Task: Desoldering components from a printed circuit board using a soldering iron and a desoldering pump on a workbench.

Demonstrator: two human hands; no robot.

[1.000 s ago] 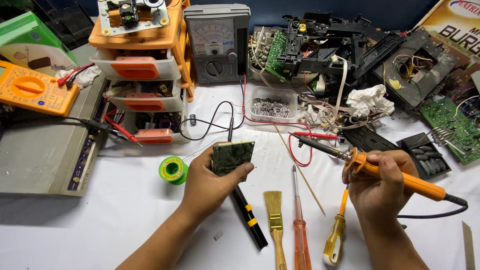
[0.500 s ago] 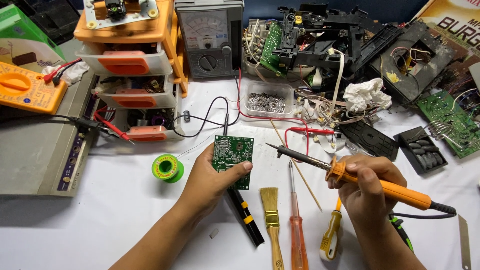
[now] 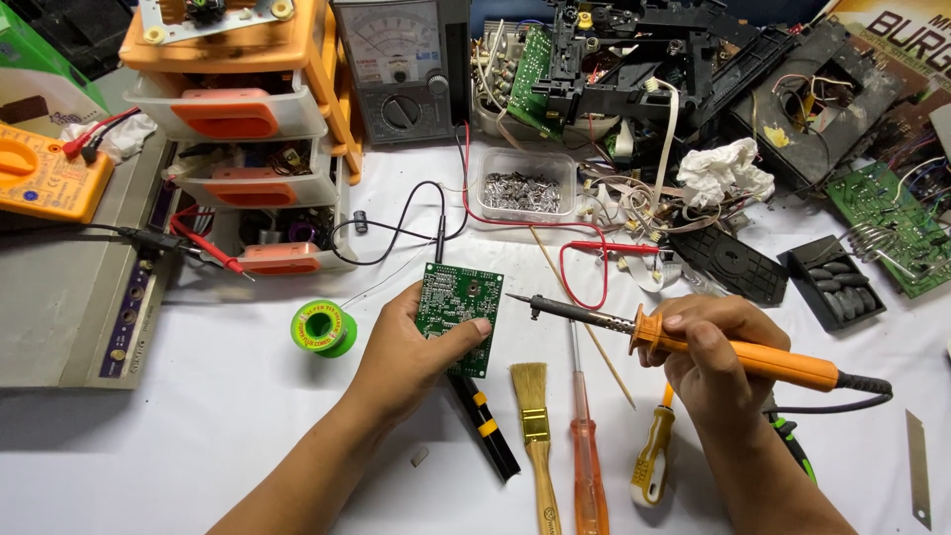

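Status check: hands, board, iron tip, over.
Left hand grips small green circuit board. Right hand holds orange-handled soldering iron, tip just short of board. Nothing between.

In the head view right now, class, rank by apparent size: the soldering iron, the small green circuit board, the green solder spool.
1. soldering iron, held by the right hand
2. circuit board, held by the left hand
3. solder spool; not far behind the board.
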